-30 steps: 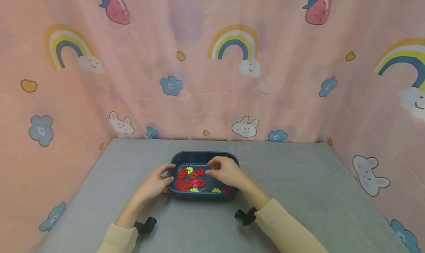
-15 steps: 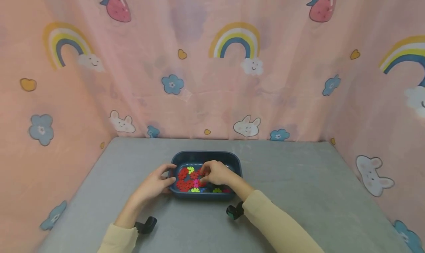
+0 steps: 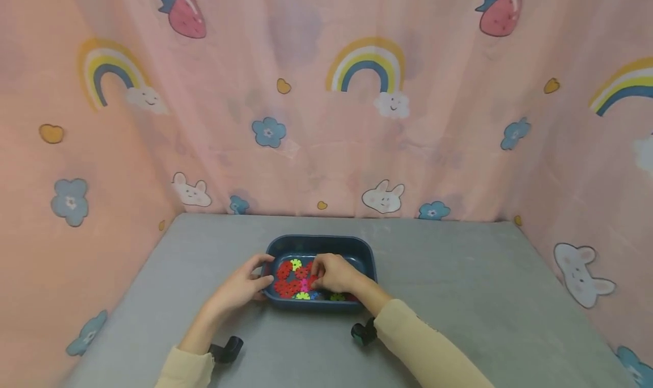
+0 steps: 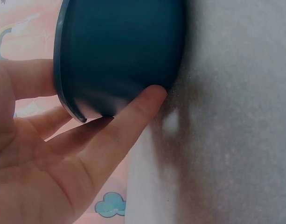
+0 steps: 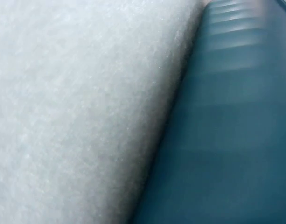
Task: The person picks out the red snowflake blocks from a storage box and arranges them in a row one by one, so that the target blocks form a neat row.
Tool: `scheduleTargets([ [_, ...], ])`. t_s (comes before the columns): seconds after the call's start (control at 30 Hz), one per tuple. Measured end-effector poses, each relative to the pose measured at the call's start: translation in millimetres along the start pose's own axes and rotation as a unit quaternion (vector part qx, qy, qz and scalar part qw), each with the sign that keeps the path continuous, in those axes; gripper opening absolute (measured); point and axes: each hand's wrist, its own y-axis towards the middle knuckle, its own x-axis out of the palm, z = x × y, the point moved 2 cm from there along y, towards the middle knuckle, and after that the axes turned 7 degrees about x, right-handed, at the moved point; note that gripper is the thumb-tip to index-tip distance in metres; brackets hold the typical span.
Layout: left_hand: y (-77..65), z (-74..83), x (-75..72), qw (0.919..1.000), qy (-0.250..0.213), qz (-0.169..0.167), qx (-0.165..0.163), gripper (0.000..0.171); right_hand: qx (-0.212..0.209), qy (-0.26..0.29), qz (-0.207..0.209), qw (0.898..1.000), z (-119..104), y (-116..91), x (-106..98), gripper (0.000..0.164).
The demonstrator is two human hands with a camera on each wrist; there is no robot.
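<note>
A dark blue rectangular plastic tub [image 3: 316, 306] stands on the table, holding red snowflake discs [image 3: 287, 289]. Among them lie yellow-green discs [image 3: 296, 264], a pink disc [image 3: 304, 286] and a blue one near the front wall. My left hand [image 3: 244, 287] grips the tub's left end. In the left wrist view its fingers lie along the tub's outer wall [image 4: 119, 51] and over the rim. My right hand [image 3: 334, 272] reaches inside with curled fingers, fingertips down at a red disc; I cannot tell whether they pinch it. The right wrist view shows only the tub's side [image 5: 217, 140] and the tabletop.
The grey cloth-covered table [image 3: 433, 280] extends around the tub on all sides. A pink patterned curtain [image 3: 326, 150] borders it at the back and both sides. Black wrist cameras [image 3: 227, 350] stick out below both wrists.
My right hand has moved left and down in the tub, from above its right part to the discs in the middle. My left hand keeps its hold on the tub's left end.
</note>
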Motion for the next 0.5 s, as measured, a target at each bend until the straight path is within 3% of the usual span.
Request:
scheduleTargets([
  [0.27, 1.0, 3.3, -1.1, 0.9999, 0.005, -0.012, 0.002, 0.049, 0.020, 0.011, 0.010, 1.000, 1, -6, -10, 0.013],
  [0.5, -1.6, 3.7, -2.0, 0.9998, 0.003, -0.019, -0.001, 0.049, 0.012, 0.059, 0.006, 0.998, -3, -24, -26, 0.012],
])
